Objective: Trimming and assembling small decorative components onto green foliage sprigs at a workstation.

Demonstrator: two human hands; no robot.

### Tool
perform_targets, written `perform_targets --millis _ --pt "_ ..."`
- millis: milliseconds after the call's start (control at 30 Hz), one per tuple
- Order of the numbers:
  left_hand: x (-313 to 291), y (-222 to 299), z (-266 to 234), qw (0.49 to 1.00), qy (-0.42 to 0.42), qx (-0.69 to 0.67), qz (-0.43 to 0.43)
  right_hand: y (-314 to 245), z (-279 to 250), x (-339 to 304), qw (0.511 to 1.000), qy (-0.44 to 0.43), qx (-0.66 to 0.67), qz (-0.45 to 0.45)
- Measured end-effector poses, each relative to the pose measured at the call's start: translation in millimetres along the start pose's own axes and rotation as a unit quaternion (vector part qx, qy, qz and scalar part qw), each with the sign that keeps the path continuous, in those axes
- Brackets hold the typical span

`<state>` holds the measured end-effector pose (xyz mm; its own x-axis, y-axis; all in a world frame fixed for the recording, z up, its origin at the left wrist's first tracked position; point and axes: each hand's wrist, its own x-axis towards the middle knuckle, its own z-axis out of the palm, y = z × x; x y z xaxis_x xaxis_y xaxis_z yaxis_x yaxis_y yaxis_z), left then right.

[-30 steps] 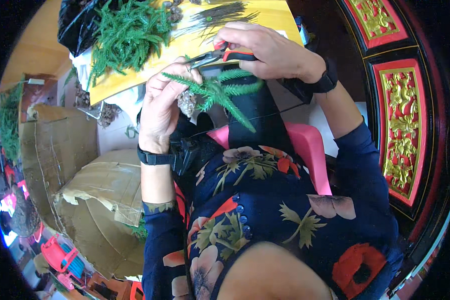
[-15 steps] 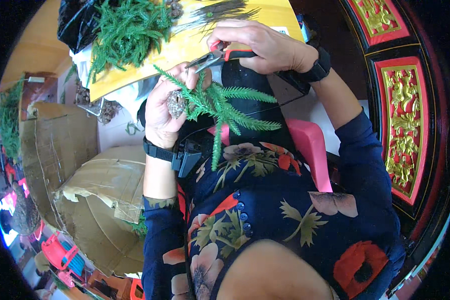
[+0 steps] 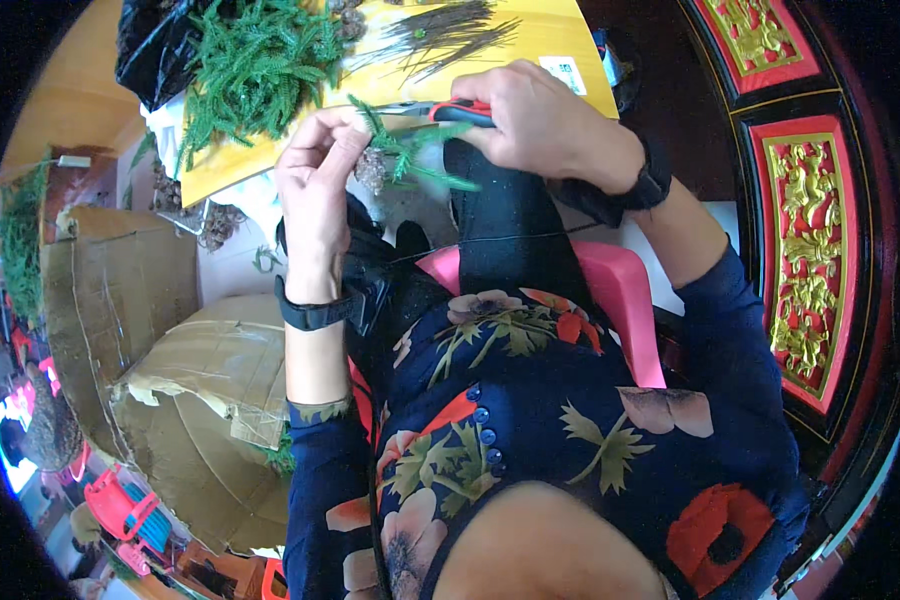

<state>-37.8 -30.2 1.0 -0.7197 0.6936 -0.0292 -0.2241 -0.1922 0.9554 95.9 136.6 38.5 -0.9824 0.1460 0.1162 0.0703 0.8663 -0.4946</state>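
Note:
My left hand (image 3: 312,180) pinches a green artificial pine sprig (image 3: 395,150) near its base. A brown pine cone (image 3: 372,172) sits against the sprig, just below my fingertips. My right hand (image 3: 545,120) is closed around pliers (image 3: 460,112) with red and black handles. The pliers point left, and their jaws lie at the top of the sprig beside my left fingers. Whether the jaws grip anything is too small to tell. Some sprig tips are smeared by motion. Both hands are above my lap, at the near edge of the yellow table (image 3: 375,88).
A heap of green sprigs (image 3: 260,75) covers the table's left part, beside a black plastic bag (image 3: 152,50). Thin dark wire stems (image 3: 450,35) lie farther right. Open cardboard boxes (image 3: 120,290) stand at my left. A pink plastic chair (image 3: 625,285) shows beside my legs.
Both hands have moved up toward the table, and the sprig has turned, its branches swinging up and closer in. The pliers now lie more level. My left wrist has straightened.

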Motion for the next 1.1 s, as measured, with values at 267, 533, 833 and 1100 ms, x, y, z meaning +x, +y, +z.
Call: perform_targets --millis 267,533,833,1100 --pt "-7 13 -1 0.998 -0.024 0.043 0.047 8 -6 2 0.998 0.035 -0.031 -0.040" --pt "-14 17 -8 0.976 -0.091 -0.143 -0.139 16 -8 17 0.973 0.074 0.020 -0.215" --pt "-2 -4 -17 0.882 -0.312 -0.273 -0.225 18 -6 30 0.942 0.108 0.004 -0.317" --pt "-7 10 5 0.998 -0.037 -0.036 -0.040 14 1 19 0.991 0.082 -0.003 -0.105"
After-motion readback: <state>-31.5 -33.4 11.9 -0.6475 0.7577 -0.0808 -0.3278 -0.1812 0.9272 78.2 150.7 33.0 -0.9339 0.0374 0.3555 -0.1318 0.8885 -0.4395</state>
